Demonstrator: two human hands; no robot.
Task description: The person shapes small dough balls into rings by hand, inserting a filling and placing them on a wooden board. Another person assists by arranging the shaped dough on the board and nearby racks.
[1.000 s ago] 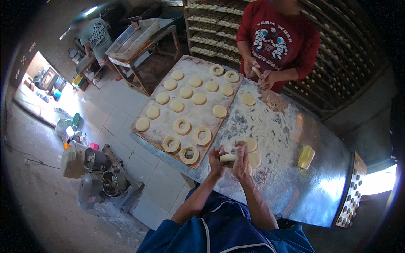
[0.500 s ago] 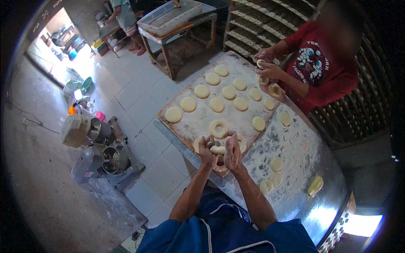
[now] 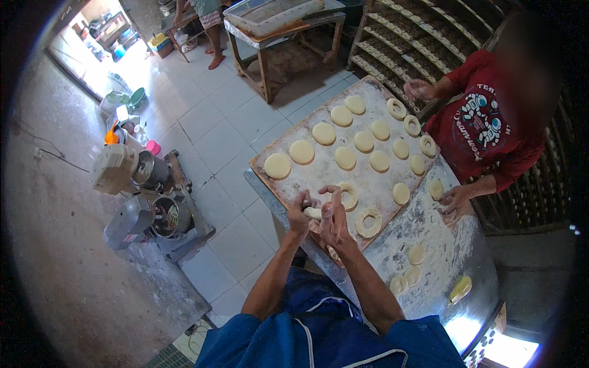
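Near the front edge of a floured wooden board, my left hand (image 3: 299, 213) grips a pale piece of dough (image 3: 313, 213), which looks like a ring seen edge-on. Its other end meets my right hand (image 3: 334, 222), whose fingers are bent around it with the forefinger raised. Beyond my right hand lies a dough ring (image 3: 348, 196), partly covered by the fingers. Another dough ring (image 3: 369, 222) rests just to the right, and a third (image 3: 332, 252) is mostly hidden under my right wrist. Several flat dough rounds (image 3: 324, 134) are spread over the board (image 3: 310, 175).
A floured metal table (image 3: 392, 251) carries the board, loose dough rounds (image 3: 416, 254) and a yellowish lump (image 3: 460, 289). At the right stands a co-worker in a red shirt (image 3: 485, 122), one hand on the table. Mixers (image 3: 150, 218) stand left; tray racks (image 3: 423, 30) stand behind.
My view has shifted, and my hands have turned with the dough, the right forefinger now raised. The co-worker's hands have parted, one reaching down to the table; another ring lies on the board's far edge.
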